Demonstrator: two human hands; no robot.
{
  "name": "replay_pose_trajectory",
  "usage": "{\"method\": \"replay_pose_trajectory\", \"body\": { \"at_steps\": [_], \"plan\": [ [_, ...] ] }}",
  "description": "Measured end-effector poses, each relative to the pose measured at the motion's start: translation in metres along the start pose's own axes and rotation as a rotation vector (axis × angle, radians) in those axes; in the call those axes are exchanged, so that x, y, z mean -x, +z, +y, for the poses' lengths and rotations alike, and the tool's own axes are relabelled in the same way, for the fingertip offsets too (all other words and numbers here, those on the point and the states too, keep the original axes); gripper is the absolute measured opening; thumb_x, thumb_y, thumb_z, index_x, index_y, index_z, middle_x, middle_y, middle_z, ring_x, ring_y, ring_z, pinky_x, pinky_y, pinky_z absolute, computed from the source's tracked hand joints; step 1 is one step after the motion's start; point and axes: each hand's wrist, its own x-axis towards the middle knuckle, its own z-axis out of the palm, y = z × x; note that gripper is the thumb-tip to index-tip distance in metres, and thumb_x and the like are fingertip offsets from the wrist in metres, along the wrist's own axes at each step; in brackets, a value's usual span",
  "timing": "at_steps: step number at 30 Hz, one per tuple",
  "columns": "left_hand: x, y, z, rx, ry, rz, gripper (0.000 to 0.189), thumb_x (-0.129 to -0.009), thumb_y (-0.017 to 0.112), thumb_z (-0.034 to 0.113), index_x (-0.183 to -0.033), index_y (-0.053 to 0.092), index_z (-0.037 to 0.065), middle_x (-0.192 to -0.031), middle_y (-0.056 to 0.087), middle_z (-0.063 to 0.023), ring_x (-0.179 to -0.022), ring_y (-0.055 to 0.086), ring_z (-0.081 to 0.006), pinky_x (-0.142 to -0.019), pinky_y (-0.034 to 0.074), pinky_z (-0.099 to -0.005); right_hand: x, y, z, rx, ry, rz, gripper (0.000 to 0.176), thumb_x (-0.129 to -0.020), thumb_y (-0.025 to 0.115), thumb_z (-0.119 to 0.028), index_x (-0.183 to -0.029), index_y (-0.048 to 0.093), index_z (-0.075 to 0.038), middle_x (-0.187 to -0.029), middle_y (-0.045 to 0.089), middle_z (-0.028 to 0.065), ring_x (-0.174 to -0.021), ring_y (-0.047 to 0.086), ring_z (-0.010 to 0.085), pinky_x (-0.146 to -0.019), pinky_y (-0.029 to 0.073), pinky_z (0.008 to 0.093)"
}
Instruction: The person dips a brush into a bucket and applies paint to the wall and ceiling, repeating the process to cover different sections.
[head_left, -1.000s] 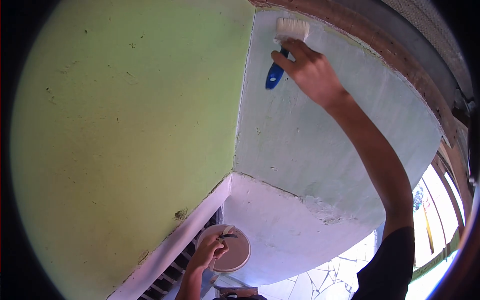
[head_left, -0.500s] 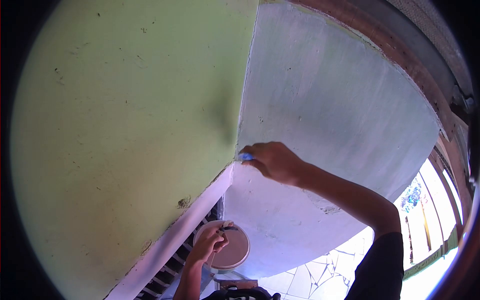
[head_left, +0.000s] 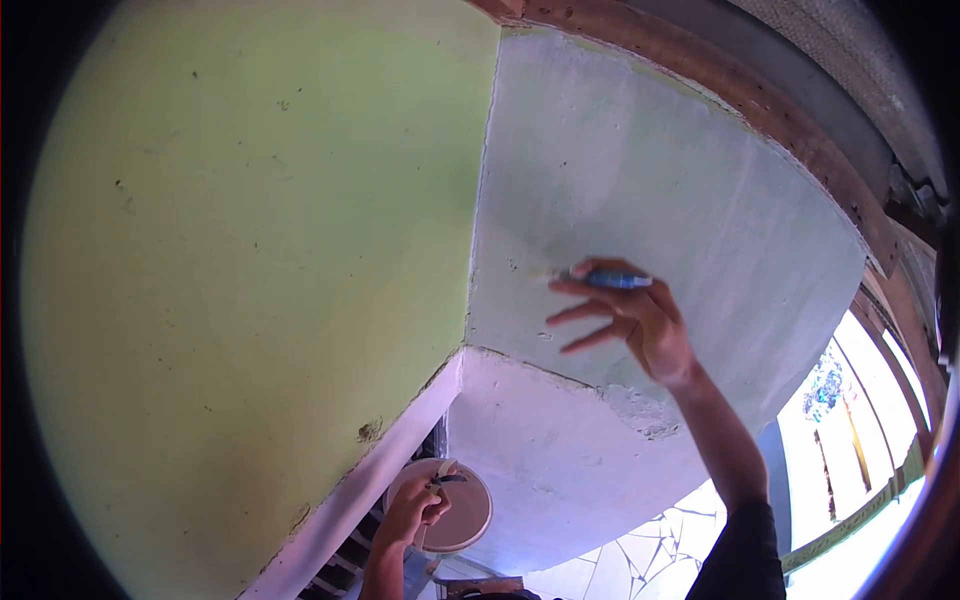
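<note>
Holding a blue-handled paintbrush (head_left: 612, 281), the right hand (head_left: 632, 322) has dropped from the top of the pale wall (head_left: 700, 180) to mid-frame. Below, the left hand (head_left: 415, 508) still grips a round beige tub (head_left: 470, 512).

A yellow-green wall (head_left: 250, 260) meets a brown beam (head_left: 600, 30) overhead, with pale mosaic floor tiles (head_left: 640, 560) below.

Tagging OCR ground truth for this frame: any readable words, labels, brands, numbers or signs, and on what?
None can be read.
The blue brush handle in the right hand is too small and blurred to show any brand.
The round pot held by the left hand shows no label.
The green wall and the pale wall carry only specks and chips, no writing.
</note>
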Motion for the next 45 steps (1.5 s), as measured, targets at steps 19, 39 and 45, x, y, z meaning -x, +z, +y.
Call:
{"method": "replay_pose_trajectory", "body": {
  "at_steps": [19,39,45],
  "plan": [
    [-0.038,-0.003,-0.041,0.026,-0.169,-0.072,0.057,-0.070,0.050,0.021,-0.121,0.053,-0.002,-0.059,0.043,-0.0007,-0.043,0.033,-0.0060,-0.039,0.027,-0.0209,0.176,-0.011,0.017,0.622,0.188,0.500,0.052,-0.091,0.053,0.007,-0.139,0.041,-0.007,-0.097,0.069,0.0141,-0.071,0.064,0.0156,-0.068,0.052,0.0293],
    [-0.056,0.045,-0.024,-0.077,-0.123,0.010,0.031,-0.081,0.057,0.028,-0.099,0.058,0.003,-0.063,0.051,-0.0008,-0.047,0.045,-0.0100,-0.045,0.039,-0.0239,0.166,-0.140,-0.060,1.388,-0.178,1.524,0.042,-0.095,0.050,-0.005,-0.137,0.051,-0.008,-0.091,0.064,0.0201,-0.080,0.066,0.0268,-0.071,0.050,0.0418],
    [-0.054,0.068,-0.004,-0.099,-0.115,-0.037,0.033,-0.081,0.058,0.030,-0.103,0.058,0.005,-0.063,0.051,0.0000,-0.048,0.047,-0.0096,-0.045,0.039,-0.0234,0.148,-0.154,-0.052,1.352,-0.239,1.487,0.041,-0.095,0.053,-0.007,-0.135,0.054,-0.011,-0.090,0.065,0.0166,-0.070,0.063,0.0186,-0.066,0.050,0.0359]
  ]
}}
